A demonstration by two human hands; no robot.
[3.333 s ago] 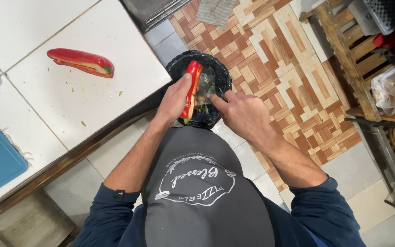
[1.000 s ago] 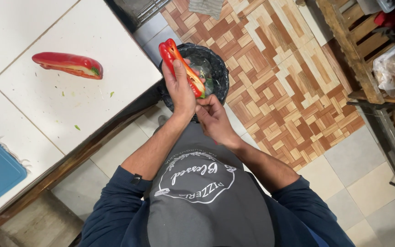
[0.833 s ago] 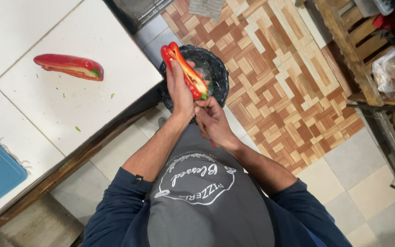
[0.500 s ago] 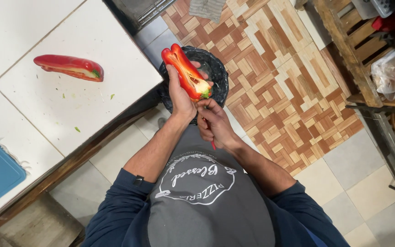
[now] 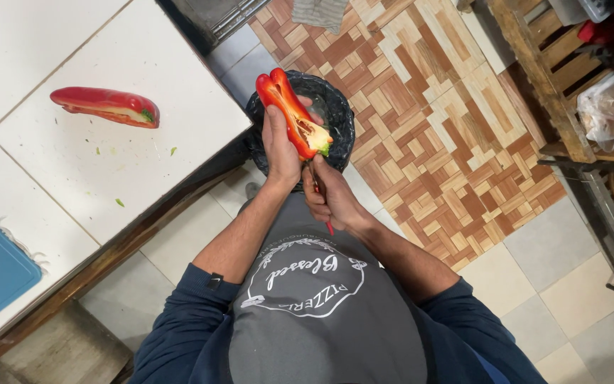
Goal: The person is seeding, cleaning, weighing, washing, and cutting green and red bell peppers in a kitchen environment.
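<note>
knife [image 5: 319, 196] blade hidden between right hand [image 5: 330, 198] and pepper half [image 5: 292, 115].

The right hand [image 5: 330, 198] swallows most of the red-handled knife [image 5: 329, 226], blade unseen behind the pepper half [image 5: 294, 117]. The black bin [image 5: 335, 114] beneath that pepper is partly covered, contents unreadable.

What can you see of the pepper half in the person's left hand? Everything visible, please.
The pepper half is a long red piece, glossy-skinned, cut lengthwise so its hollow inside faces up. Pale seed core and a green stem stub sit at the end nearer the person; the far end tapers to a lobed tip. The left hand grips it from beneath and along one side, over a black-lined bin. The right hand, holding a red-handled tool, meets it at the stem end; the blade is hidden.
</note>
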